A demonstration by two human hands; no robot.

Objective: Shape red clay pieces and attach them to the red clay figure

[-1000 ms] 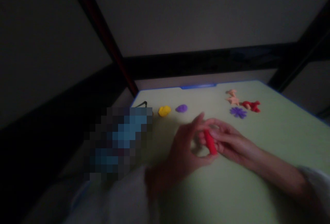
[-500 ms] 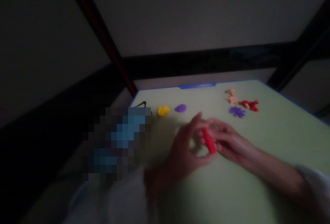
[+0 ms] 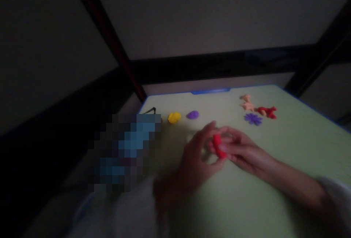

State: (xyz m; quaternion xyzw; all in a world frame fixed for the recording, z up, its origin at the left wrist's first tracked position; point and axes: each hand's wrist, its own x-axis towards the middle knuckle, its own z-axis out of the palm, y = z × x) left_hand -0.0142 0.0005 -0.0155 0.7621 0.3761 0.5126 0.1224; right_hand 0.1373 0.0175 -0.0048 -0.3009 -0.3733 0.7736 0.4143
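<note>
Between my two hands is a roll of red modelling clay [image 3: 218,147], held above the table and bent into a slight curve. My right hand [image 3: 238,148] pinches it, with the thumb pressed on its middle and the fingers behind. My left hand [image 3: 196,157] curls around from the other side; its thumb touches the roll's lower end and its fingers reach the upper end. Beyond the hands lie a yellow clay lump [image 3: 174,117] and a purple clay lump [image 3: 193,114].
The pale green table [image 3: 274,179] has a blue edge. At its far right lie a purple flower-like piece [image 3: 253,119], peach-coloured shaped pieces [image 3: 248,106] and a red figure [image 3: 268,112]. A blurred-out bluish patch [image 3: 134,139] covers the left side. A wall stands behind.
The red clay roll has become shorter and more bent between my fingers. My left thumb has shifted slightly up and left with its lower end.
</note>
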